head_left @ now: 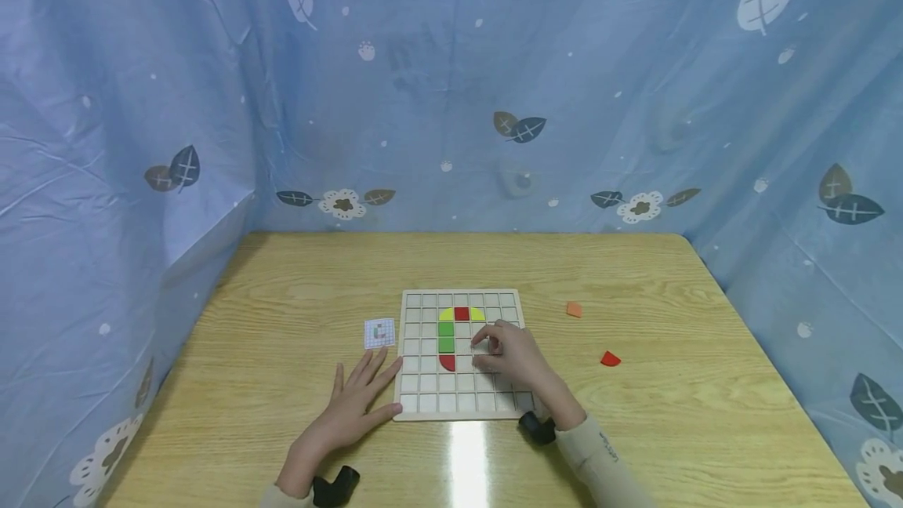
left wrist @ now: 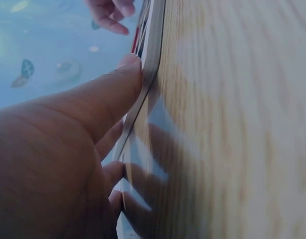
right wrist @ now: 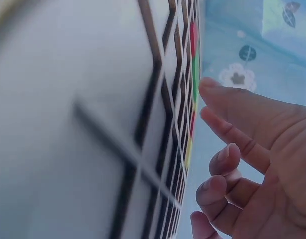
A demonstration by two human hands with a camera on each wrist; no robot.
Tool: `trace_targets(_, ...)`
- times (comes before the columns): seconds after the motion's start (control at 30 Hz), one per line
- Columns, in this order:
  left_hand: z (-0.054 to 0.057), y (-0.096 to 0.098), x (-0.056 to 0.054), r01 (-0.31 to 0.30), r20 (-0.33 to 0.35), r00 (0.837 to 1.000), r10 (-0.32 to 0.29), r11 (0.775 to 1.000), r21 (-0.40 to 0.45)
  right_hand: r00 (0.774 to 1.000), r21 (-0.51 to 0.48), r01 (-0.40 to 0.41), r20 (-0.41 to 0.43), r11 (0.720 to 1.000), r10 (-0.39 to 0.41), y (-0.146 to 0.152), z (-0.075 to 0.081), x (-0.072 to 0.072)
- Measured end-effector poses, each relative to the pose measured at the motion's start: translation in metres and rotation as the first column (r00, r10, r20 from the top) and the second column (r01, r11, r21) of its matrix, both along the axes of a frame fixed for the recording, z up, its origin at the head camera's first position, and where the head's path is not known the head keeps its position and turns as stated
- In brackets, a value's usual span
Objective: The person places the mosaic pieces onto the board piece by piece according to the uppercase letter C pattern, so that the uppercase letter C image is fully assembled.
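A white grid board [head_left: 429, 406] lies on the table. On its squares are a red square tile [head_left: 462, 313] between two yellow quarter-round tiles [head_left: 447, 314], two green square tiles [head_left: 447, 336] in a column below the left one, and a red quarter-round tile [head_left: 447, 363] under them. My right hand [head_left: 511, 355] is over the board's right half, thumb and forefinger apart with nothing between them; its other fingers are bent in the right wrist view. With spread fingers, my left hand [head_left: 350, 406] lies by the board's left edge, its thumb [left wrist: 120, 84] at the rim.
Left of the board is a small printed card [head_left: 379, 333] showing a coloured grid pattern, just beyond the left fingertips. To the right lie a loose orange tile [head_left: 574, 310] and a red quarter-round tile [head_left: 610, 359]. Blue patterned cloth [head_left: 451, 100] hangs around the wooden table [head_left: 282, 281].
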State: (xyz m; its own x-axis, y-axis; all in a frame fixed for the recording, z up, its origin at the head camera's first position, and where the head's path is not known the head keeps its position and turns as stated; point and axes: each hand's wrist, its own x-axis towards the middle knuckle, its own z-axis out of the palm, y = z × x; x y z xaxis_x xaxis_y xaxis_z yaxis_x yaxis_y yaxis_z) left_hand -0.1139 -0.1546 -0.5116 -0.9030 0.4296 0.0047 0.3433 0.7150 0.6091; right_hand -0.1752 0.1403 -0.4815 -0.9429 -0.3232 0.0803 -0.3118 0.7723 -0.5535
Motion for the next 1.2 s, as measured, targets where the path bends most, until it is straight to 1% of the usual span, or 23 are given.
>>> trace_targets(0.13,-0.001,0.000,0.000,0.001,0.019,1.000,-0.001,1.000,-0.013,0.999,-0.018,0.029,-0.015,0.999,-0.030,0.013,0.002,-0.004)
trace_targets(0.3,-0.002,0.000,-0.001,0.004,0.035,0.999,-0.004,1.000,-0.010,0.997,-0.054,0.074,-0.007,0.996,-0.074,0.032,0.004,-0.008)
trace_targets(0.43,-0.001,0.000,0.000,0.004,0.028,1.000,-0.004,1.000,-0.009,0.996,-0.054,0.088,-0.025,0.995,-0.089,0.048,0.005,-0.012)
trace_targets(0.53,0.000,0.000,0.001,0.002,0.013,1.000,-0.002,1.000,-0.006,0.995,-0.054,0.100,-0.025,0.994,-0.101,0.059,0.006,-0.015)
trace_targets(0.63,0.001,0.000,0.001,0.002,0.013,1.000,-0.002,1.000,-0.013,0.993,-0.063,0.120,-0.008,0.991,-0.121,0.070,0.005,-0.018)
trace_targets(0.87,0.004,-0.001,0.001,0.005,0.039,0.999,-0.004,0.999,-0.033,0.988,-0.028,0.148,-0.033,0.989,-0.149,0.096,0.000,-0.024)
trace_targets(0.97,0.004,-0.001,0.001,0.007,0.045,0.999,-0.005,0.999,-0.036,0.986,-0.020,0.165,-0.031,0.986,-0.166,0.105,0.000,-0.026)
trace_targets(1.1,0.003,-0.001,0.000,0.009,0.049,0.999,-0.007,0.999,-0.035,0.981,-0.002,0.192,-0.030,0.981,-0.192,0.115,0.000,-0.027)
trace_targets(1.2,0.002,-0.001,0.000,0.008,0.050,0.999,-0.007,0.999,-0.035,0.978,-0.008,0.206,-0.034,0.979,-0.206,0.123,0.000,-0.028)
